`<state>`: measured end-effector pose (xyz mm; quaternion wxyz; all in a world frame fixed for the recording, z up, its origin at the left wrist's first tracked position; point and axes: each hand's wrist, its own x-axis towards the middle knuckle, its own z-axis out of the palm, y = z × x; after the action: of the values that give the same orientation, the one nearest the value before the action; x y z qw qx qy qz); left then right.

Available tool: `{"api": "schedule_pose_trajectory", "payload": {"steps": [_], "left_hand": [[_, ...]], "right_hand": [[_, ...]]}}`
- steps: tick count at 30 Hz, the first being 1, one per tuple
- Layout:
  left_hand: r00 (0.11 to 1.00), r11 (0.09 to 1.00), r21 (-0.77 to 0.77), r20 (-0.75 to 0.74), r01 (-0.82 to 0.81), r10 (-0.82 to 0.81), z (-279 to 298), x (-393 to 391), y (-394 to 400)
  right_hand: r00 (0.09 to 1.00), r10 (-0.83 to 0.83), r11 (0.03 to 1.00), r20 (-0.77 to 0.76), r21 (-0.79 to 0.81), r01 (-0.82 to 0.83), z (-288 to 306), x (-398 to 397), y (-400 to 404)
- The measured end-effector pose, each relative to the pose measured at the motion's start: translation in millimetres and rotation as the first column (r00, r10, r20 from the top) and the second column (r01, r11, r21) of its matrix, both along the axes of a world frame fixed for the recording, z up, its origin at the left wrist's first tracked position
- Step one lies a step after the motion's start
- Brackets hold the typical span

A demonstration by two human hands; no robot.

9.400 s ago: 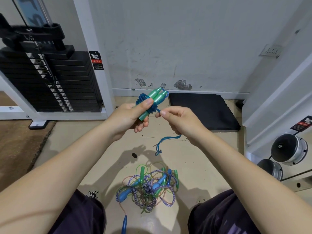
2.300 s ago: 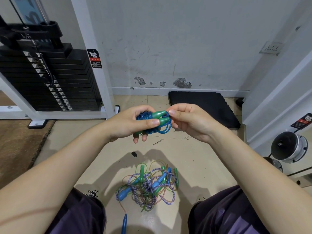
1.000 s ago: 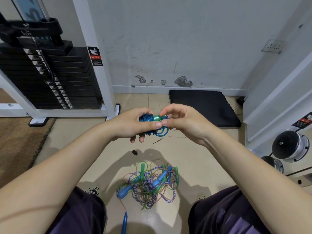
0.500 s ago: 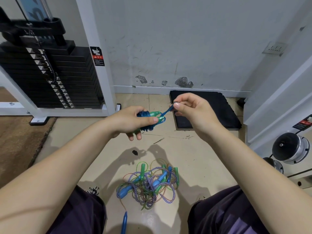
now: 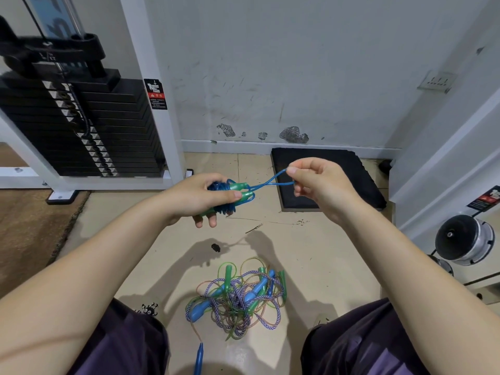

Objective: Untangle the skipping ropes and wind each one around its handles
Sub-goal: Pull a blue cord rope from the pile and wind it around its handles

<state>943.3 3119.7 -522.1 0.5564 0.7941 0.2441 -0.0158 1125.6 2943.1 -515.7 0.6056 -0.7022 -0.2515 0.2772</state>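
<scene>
The left hand [image 5: 200, 197] covers most of the green handles [image 5: 240, 192]. One blue handle [image 5: 198, 359] runs off the bottom edge; warning sticker [image 5: 155, 94] print is unreadable.

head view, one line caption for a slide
Left hand grips wound blue rope; right hand pulls its loop.

Weight stack [image 5: 81, 125] of black plates at far left, inside a white machine frame [image 5: 151, 85]; a red-and-black warning sticker [image 5: 156, 93] on the upright. Brown carpet [image 5: 29, 234] beside it, edge meeting the beige tiled floor [image 5: 311, 255]. Black foam pad [image 5: 349, 169] lies flat against the skirting of a scuffed white wall [image 5: 270, 63], paint chipped low down. Wall socket [image 5: 436, 82] upper right. Dumbbell [image 5: 462, 240] on a rack at right edge. Small dark scrap [image 5: 215, 247] on the floor.
</scene>
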Motion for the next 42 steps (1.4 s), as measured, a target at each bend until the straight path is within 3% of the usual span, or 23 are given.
{"api": "schedule_pose_trajectory", "payload": {"steps": [7, 11, 16, 27, 35, 42], "left_hand": [[0.999, 1.0, -0.007, 0.028, -0.018, 0.018, -1.7, -2.9, 3.4], [0.999, 0.998, -0.055, 0.033, 0.044, -0.042, -3.1, -2.1, 0.1], [0.989, 0.988, -0.089, 0.093, 0.123, -0.115, 0.3, -2.0, -3.0], [0.991, 0.986, -0.118, 0.08, 0.117, -0.108, -6.8, -2.5, -1.9], [0.985, 0.981, -0.129, 0.113, 0.145, -0.131, -8.4, 0.6, -11.0], [0.989, 0.991, -0.063, 0.089, -0.114, 0.119, -2.6, 33.8, 21.4]], "right_hand": [[0.995, 0.096, 0.988, 0.016, -0.126, -0.094, -4.0, 4.2, -2.5], [0.997, 0.046, 0.997, -0.065, -0.057, -0.049, -5.3, 5.0, -0.4], [0.997, -0.053, 0.998, -0.055, -0.022, 0.052, -7.5, 8.3, -0.3], [0.967, -0.216, 0.975, 0.135, -0.022, 0.221, -13.8, 9.6, -1.4], [0.951, -0.287, 0.957, 0.117, -0.018, 0.291, -15.0, 16.2, 1.4], [0.963, -0.265, 0.964, 0.044, 0.021, 0.265, -2.4, 34.3, 48.3]]}}
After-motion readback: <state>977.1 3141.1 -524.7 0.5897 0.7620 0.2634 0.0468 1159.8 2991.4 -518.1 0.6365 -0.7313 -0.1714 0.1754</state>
